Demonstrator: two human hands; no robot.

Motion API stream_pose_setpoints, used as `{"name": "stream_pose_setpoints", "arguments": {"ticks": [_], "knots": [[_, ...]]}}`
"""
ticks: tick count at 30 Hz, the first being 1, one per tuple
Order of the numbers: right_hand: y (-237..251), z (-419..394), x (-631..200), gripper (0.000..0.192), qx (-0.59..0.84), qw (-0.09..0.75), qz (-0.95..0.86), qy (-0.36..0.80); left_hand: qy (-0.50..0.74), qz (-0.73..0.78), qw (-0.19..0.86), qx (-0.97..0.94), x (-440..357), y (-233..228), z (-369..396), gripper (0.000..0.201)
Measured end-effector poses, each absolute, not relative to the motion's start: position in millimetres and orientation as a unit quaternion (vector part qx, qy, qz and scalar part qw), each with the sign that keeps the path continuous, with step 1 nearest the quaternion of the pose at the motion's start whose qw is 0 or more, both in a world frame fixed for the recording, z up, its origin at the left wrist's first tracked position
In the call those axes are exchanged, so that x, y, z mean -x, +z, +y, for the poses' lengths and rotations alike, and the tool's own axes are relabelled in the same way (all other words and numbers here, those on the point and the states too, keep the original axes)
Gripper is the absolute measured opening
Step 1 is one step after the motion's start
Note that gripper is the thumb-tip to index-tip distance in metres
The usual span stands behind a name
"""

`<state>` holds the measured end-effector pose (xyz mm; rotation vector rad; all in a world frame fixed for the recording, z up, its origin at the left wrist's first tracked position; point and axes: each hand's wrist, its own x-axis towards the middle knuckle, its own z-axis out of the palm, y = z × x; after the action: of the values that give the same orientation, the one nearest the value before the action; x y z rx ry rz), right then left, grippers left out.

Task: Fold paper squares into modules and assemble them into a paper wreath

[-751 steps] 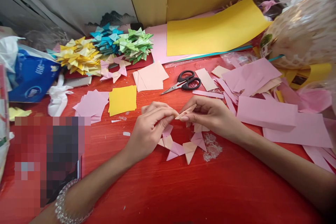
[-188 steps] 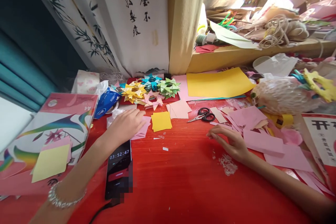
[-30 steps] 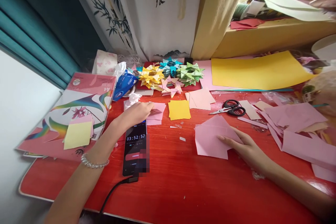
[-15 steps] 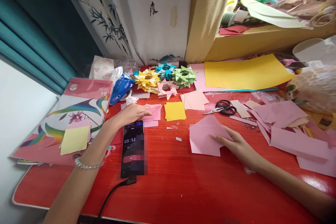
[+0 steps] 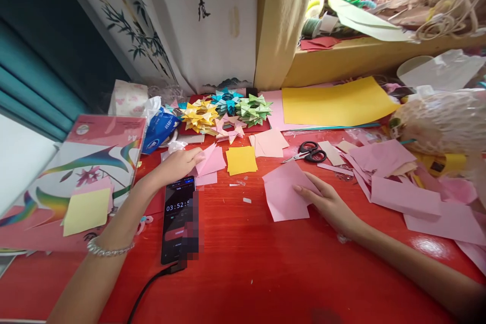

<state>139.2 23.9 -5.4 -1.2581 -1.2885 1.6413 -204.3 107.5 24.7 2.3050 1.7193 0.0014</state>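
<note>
In the head view my right hand [image 5: 317, 195] pinches a pink sheet of paper [image 5: 283, 195] by its right edge, above the red table. My left hand [image 5: 184, 162] is at a stack of pink paper squares [image 5: 214, 159], its fingers closed on the raised corner of a pink paper square [image 5: 205, 156]. Just below that hand lies a phone [image 5: 176, 220] showing a running timer. To the right of the stack sit yellow paper squares [image 5: 242, 160] and pale pink squares [image 5: 269, 143].
Folded paper stars [image 5: 200, 115] in several colours stand at the back. Scissors [image 5: 307, 153] lie right of centre, near pink paper offcuts [image 5: 404, 195]. A large yellow sheet [image 5: 336, 103] rests behind. An A4 paper pack [image 5: 85, 157] is at left. A cable [image 5: 146, 286] runs from the phone.
My left fingers have lifted a corner of the top pink square from the stack. My right hand still holds its pink sheet, slightly turned. The whole view has shifted.
</note>
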Motion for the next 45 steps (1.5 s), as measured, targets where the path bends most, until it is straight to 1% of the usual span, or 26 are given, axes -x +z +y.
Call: {"name": "stream_pose_setpoints", "arguments": {"ticks": [5,10,16,22,24,26,29,32,33,35,36,38,41,43,45], "knots": [[-5,23,-137,0.036,0.495,0.347,-0.5,0.62,0.018,0.589,0.134,-0.797,202,25,107,0.026],[-3,23,-137,0.035,0.503,0.335,-0.515,0.608,0.037,0.59,0.129,-0.796,203,24,107,0.034],[-3,23,-138,0.035,0.509,0.331,-0.51,0.61,0.063,0.553,0.174,-0.813,211,20,108,0.04],[-2,24,-138,0.032,0.52,0.333,-0.509,0.599,0.08,0.555,0.175,-0.81,211,17,109,0.052],[-2,24,-137,0.033,0.524,0.334,-0.512,0.593,0.082,0.555,0.178,-0.808,210,18,110,0.053],[-3,25,-137,0.036,0.526,0.333,-0.515,0.589,0.093,0.56,0.176,-0.804,209,19,110,0.05],[-6,25,-138,0.042,0.54,0.332,-0.507,0.585,0.136,0.584,0.148,-0.786,207,27,107,0.043],[-8,26,-140,0.047,0.554,0.346,-0.482,0.584,0.193,0.628,0.076,-0.75,197,43,98,0.043],[-9,27,-140,0.047,0.55,0.353,-0.474,0.59,0.195,0.63,0.053,-0.75,190,49,92,0.042],[-10,28,-139,0.047,0.532,0.366,-0.453,0.615,0.193,0.586,0.016,-0.787,168,58,78,0.036],[-10,30,-138,0.046,0.52,0.373,-0.439,0.631,0.19,0.533,0.001,-0.824,154,60,70,0.035],[-11,33,-137,0.045,0.487,0.391,-0.406,0.667,0.134,0.412,-0.018,-0.901,120,58,55,0.034],[-14,37,-137,0.042,0.427,0.424,-0.369,0.708,0.083,0.289,-0.088,-0.95,70,45,40,0.031],[-15,38,-137,0.042,0.415,0.434,-0.362,0.713,0.077,0.236,-0.105,-0.963,48,35,38,0.03],[-16,39,-138,0.045,0.42,0.439,-0.366,0.705,0.086,0.223,-0.092,-0.967,38,29,41,0.039]]}}
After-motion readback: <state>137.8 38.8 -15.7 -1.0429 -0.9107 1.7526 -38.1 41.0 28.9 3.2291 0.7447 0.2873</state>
